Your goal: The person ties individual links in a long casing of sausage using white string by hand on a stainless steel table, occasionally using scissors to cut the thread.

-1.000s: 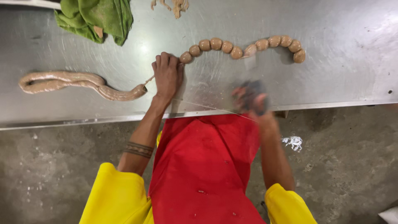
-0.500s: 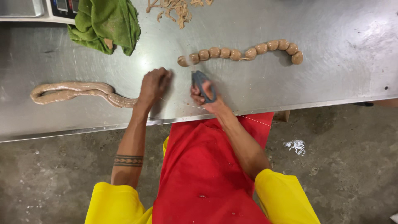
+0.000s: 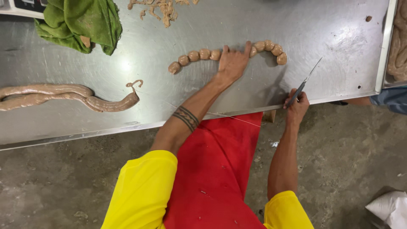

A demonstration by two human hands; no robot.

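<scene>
Head view: the scene is seen from above, with the person's body at the bottom edge and the table beyond it.
Clothing: a red apron (image 3: 220, 169) is worn over yellow sleeves (image 3: 144, 191); a dark band pattern is seen on the left forearm.
Floor: rough grey concrete is seen below the table edge, with a white bag (image 3: 390, 208) at the lower right.
Right hand (image 3: 296, 108): it is closed around the handle of a knife (image 3: 303, 85) at the table's near edge; the blade is pointed up and away over the steel.
Table (image 3: 330, 42): a scratched steel top is seen, with a thin string running across its near edge.
Unlinked sausage (image 3: 72, 95): a long, doubled-back length is laid at the left, well apart from both hands.
Left hand (image 3: 233, 63): it is laid flat with fingers spread, pressed on the middle of the linked sausage chain (image 3: 199, 55).
Chain position: it is curved across the table's centre, small round links showing on either side of the hand.
Far edge: a green cloth (image 3: 80, 21) and pale scraps (image 3: 159, 8) are seen at the back.
Right side: a tray (image 3: 383, 51) holding more sausage is partly seen.
</scene>
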